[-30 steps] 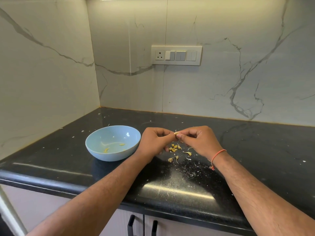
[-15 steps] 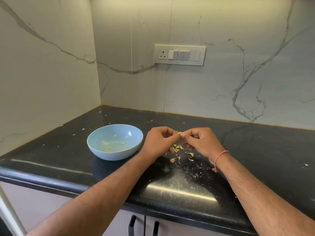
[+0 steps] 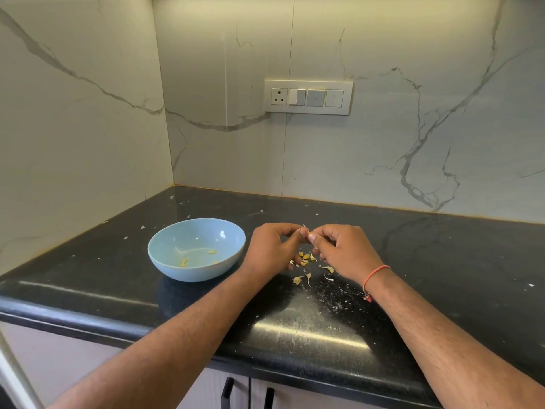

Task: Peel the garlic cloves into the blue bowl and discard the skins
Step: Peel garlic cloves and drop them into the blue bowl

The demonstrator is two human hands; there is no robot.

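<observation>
Blue bowl [image 3: 165,255] sits left on the black bench [image 3: 442,261], a few peeled pieces inside. Just right of it, left hand [image 3: 269,249] and right hand [image 3: 343,250] meet, both grips pinched on one clove [image 3: 307,233]. Skins [image 3: 305,262] lie beneath them.

left hand [image 3: 272,249] + right hand [image 3: 343,250]: pinch one garlic clove [image 3: 308,233] | blue bowl [image 3: 197,249]: left of hands | skins [image 3: 306,265]: on table [image 3: 442,261]
</observation>
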